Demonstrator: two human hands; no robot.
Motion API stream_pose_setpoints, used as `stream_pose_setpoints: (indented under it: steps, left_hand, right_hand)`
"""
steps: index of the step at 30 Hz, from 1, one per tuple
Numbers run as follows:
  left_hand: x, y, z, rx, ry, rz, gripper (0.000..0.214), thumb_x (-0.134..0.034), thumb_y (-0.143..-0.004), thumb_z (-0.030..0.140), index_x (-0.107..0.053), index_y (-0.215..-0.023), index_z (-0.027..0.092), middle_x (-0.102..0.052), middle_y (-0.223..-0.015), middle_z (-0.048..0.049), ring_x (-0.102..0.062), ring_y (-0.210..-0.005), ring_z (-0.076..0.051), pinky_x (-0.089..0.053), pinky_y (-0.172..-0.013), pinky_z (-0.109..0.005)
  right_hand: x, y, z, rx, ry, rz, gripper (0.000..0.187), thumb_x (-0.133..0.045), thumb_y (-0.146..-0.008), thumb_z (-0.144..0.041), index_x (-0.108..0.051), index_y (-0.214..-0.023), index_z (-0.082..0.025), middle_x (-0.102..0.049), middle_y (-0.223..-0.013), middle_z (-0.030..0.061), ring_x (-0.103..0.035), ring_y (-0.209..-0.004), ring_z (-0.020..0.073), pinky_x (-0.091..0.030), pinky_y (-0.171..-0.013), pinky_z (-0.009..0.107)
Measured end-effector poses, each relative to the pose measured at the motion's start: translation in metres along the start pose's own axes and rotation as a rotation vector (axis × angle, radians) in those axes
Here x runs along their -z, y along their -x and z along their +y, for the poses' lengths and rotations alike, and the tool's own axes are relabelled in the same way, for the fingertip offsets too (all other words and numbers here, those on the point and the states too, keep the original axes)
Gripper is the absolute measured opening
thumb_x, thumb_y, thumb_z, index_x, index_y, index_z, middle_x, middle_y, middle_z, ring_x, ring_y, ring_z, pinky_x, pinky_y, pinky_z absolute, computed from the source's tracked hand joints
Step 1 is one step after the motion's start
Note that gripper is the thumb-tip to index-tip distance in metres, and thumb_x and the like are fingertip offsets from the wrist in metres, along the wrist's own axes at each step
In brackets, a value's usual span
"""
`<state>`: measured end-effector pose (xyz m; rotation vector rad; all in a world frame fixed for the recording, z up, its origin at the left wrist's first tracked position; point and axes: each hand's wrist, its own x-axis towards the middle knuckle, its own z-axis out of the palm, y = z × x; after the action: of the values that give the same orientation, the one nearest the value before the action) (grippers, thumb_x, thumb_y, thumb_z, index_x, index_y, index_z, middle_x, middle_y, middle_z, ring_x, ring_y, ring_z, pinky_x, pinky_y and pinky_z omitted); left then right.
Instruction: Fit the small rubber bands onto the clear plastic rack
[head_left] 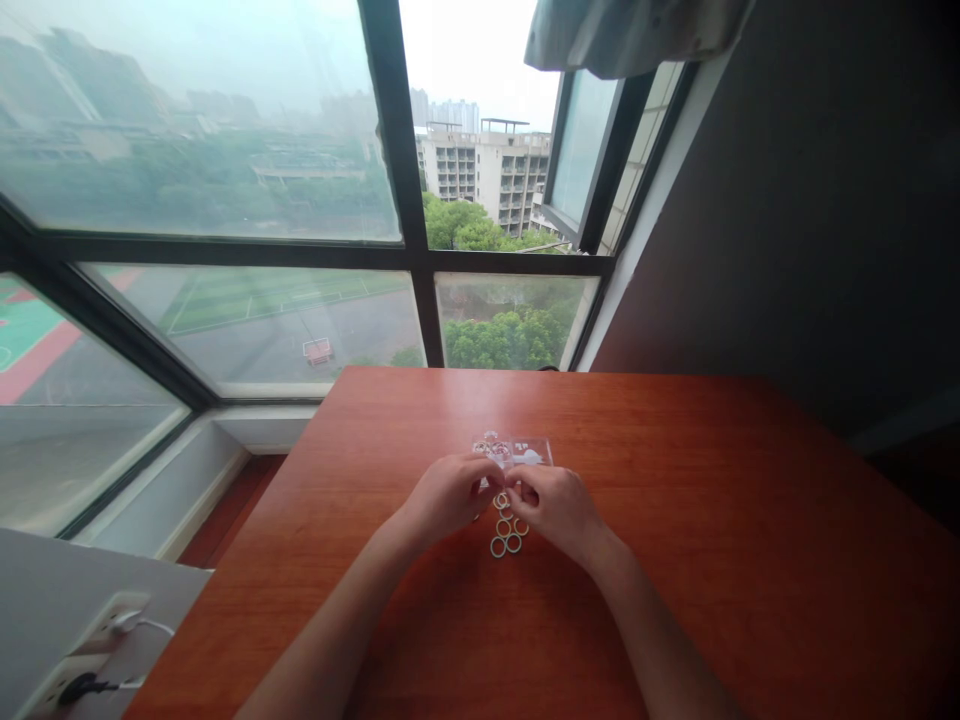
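My left hand (459, 490) and my right hand (559, 503) meet over the middle of the table, fingertips pinched close together. What sits between the fingertips is too small to make out. Just beyond them lies a clear plastic box (544, 450) with compartments, holding small pieces on its left side and something white on its right. Several pale rings (514, 543) lie flat on the wood below my fingers, some touching one another. Parts of the box and of a few rings are hidden behind my hands.
The reddish-brown wooden table (675, 470) reaches to a dark-framed window (431, 310) at the back. One window pane (589, 150) stands swung outward. A dark wall rises on the right. Plugs with cords (82, 688) sit in wall sockets at the lower left.
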<state>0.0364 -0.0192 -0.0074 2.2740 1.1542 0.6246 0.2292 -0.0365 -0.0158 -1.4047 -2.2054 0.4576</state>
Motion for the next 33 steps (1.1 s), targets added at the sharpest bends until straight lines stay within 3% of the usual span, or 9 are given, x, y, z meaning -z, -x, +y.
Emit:
stream_pose_setpoints:
  steps: [6,14,23,33]
  left_hand:
    - [0.008,-0.001,0.003,-0.004,-0.105,0.024,0.012,-0.053,-0.08,0.013,-0.063,-0.077,0.019,-0.063,-0.075,0.0,-0.053,-0.063,-0.01,-0.037,-0.059,-0.018]
    - [0.015,0.002,-0.01,0.073,-0.24,0.077,0.01,-0.052,-0.082,0.017,-0.06,-0.076,0.02,-0.06,-0.076,0.0,-0.052,-0.065,-0.011,-0.035,-0.059,-0.021]
    - [0.014,0.002,-0.007,0.087,-0.289,0.093,0.011,-0.052,-0.082,0.017,-0.061,-0.077,0.02,-0.059,-0.078,-0.0004,-0.052,-0.063,-0.012,-0.034,-0.058,-0.022]
    - [0.013,0.002,-0.009,0.093,-0.252,0.099,0.01,-0.054,-0.083,0.018,-0.062,-0.078,0.02,-0.059,-0.079,-0.0013,-0.055,-0.069,-0.013,-0.037,-0.061,-0.022]
  right_hand:
    - [0.003,0.0,0.001,-0.025,-0.012,-0.026,0.01,-0.057,-0.083,-0.023,-0.067,-0.085,-0.025,-0.068,-0.072,-0.0029,-0.056,-0.063,0.011,-0.031,-0.06,0.022]
    - [0.011,0.003,0.001,-0.039,0.023,-0.214,0.012,-0.057,-0.082,-0.022,-0.068,-0.081,-0.025,-0.068,-0.071,-0.0038,-0.056,-0.064,0.0103,-0.029,-0.058,0.021]
    - [0.009,0.004,-0.001,-0.048,0.052,-0.237,0.008,-0.061,-0.082,-0.024,-0.069,-0.083,-0.026,-0.071,-0.076,-0.0029,-0.062,-0.072,0.0132,-0.033,-0.061,0.023]
    - [0.002,0.003,-0.002,-0.048,0.129,-0.246,0.01,-0.059,-0.083,-0.023,-0.068,-0.08,-0.024,-0.071,-0.077,0.0001,-0.064,-0.072,0.0148,-0.029,-0.057,0.023]
